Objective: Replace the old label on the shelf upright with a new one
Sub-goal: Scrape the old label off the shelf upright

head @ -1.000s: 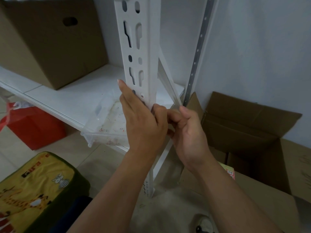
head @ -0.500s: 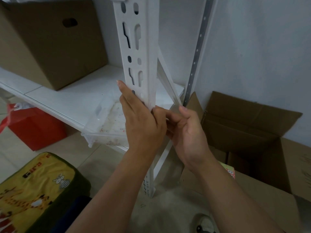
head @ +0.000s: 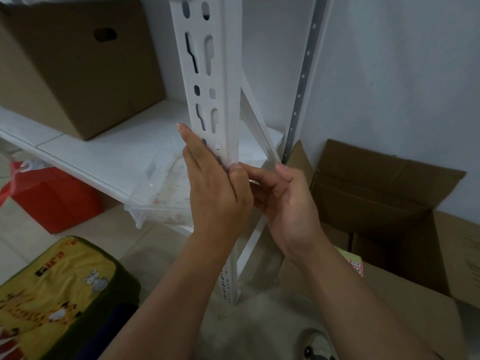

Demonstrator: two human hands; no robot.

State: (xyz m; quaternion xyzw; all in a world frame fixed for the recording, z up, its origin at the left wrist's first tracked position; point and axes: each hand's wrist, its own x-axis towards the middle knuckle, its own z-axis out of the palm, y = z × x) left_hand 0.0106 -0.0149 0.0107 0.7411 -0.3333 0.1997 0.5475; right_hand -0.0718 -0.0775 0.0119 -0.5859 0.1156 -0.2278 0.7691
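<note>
The white shelf upright (head: 228, 100) is rising at the shelf's front right corner, and the left hand (head: 218, 188) is bracing it with straight fingers. The right hand (head: 288, 203) is pinching something at the upright's edge, probably the label, which stays hidden; peeling slowly along the metal should avoid tearing.

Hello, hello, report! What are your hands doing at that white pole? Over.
Left hand flat against shelf upright, fingers straight. Right hand fingers curled at upright's edge. Label hidden behind hands. Nothing blocking.
</note>
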